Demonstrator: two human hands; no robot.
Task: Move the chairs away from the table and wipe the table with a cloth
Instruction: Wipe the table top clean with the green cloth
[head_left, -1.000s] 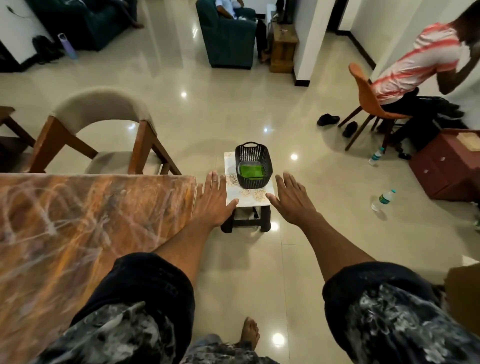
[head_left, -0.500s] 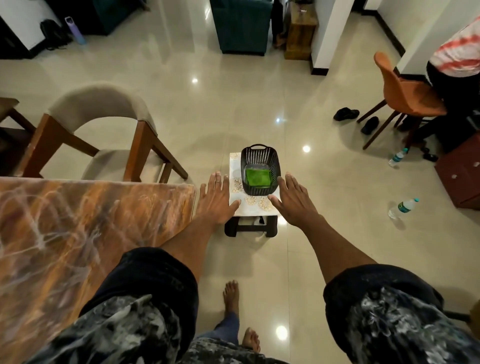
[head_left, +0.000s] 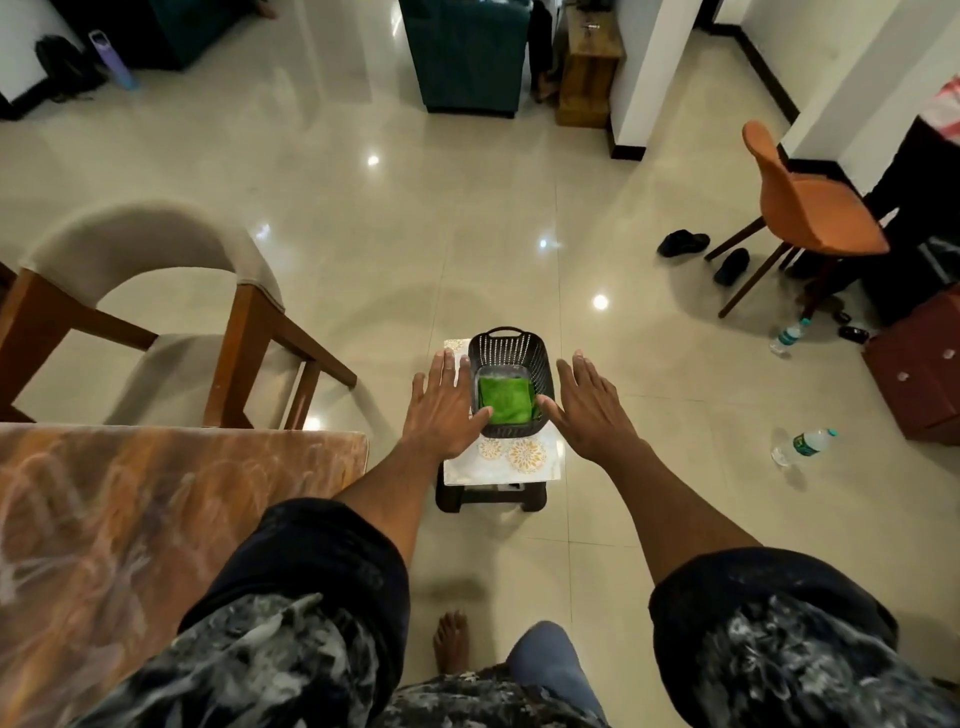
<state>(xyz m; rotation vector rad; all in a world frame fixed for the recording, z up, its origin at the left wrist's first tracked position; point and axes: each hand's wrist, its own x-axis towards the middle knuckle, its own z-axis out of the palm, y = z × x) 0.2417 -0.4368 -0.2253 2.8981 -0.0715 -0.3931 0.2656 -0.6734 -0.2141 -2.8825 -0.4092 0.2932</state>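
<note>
A folded green cloth (head_left: 505, 399) lies in a black slotted basket (head_left: 511, 347) on a small patterned stool (head_left: 519, 457) ahead of me. My left hand (head_left: 445, 405) reaches out flat, fingers straight, at the basket's left side, thumb near its rim. On the basket's right side my right hand (head_left: 587, 402) is spread the same way and holds nothing. The brown marbled table (head_left: 130, 509) fills the lower left. A wooden chair with a beige padded back (head_left: 156, 291) stands just beyond the table's far edge.
An orange chair (head_left: 810, 208) stands at the right with a person partly in view behind it. Two water bottles (head_left: 805, 441) and dark shoes (head_left: 683, 243) lie on the tiled floor. A maroon box (head_left: 919, 369) sits at the far right, a teal sofa (head_left: 467, 52) at the back.
I have stepped closer to the stool. Both hands have moved forward, from short of the basket to either side of it, still flat.
</note>
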